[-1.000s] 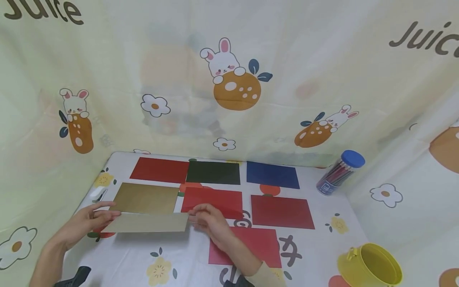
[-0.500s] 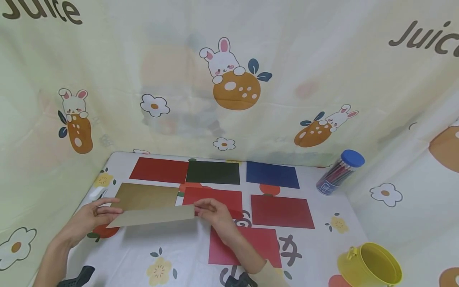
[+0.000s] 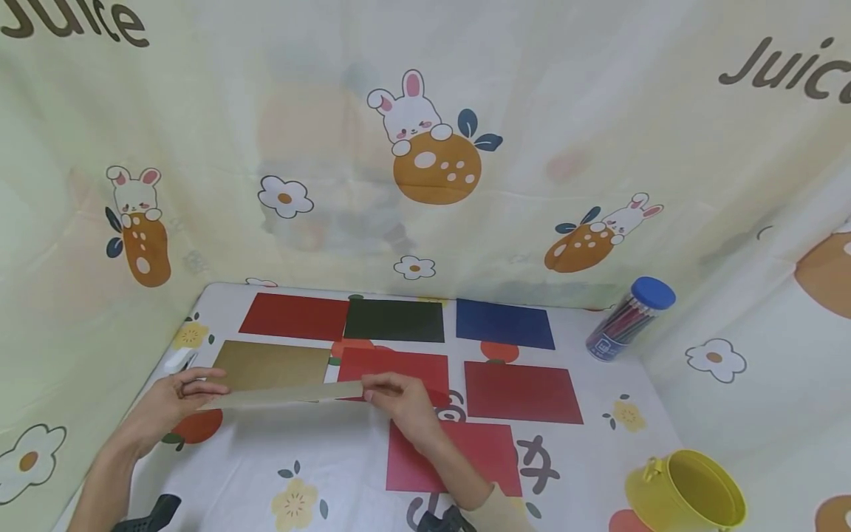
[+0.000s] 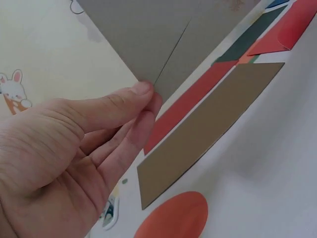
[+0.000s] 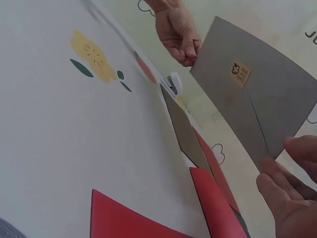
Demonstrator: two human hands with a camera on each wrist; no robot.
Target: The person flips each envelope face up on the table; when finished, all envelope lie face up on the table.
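Note:
A grey-beige envelope [image 3: 286, 397] is held up off the table between both hands, tilted so the head view catches it nearly edge-on. My left hand [image 3: 156, 406] pinches its left end between thumb and fingers. At the other end, the thumb and fingers of my right hand [image 3: 402, 406] pinch a corner. The right wrist view shows the face of this envelope [image 5: 223, 54], with a small tan sticker [image 5: 240, 73] and a thin slanting seam line. Just behind it, a flat gold-brown rectangle [image 3: 272, 363] lies on the table, partly covered in the head view.
Red [image 3: 292, 316], green [image 3: 394, 320] and blue [image 3: 504, 324] rectangles line the back. More red ones [image 3: 523, 391] lie nearer. A blue-lidded jar of pencil-like sticks [image 3: 618, 329] and a yellow bucket [image 3: 645, 488] stand right. A small white object [image 3: 178, 360] lies left.
The envelope has tilted from showing its broad face to nearly edge-on in the head view. My right hand has shifted slightly right and away; the left hand has moved a little.

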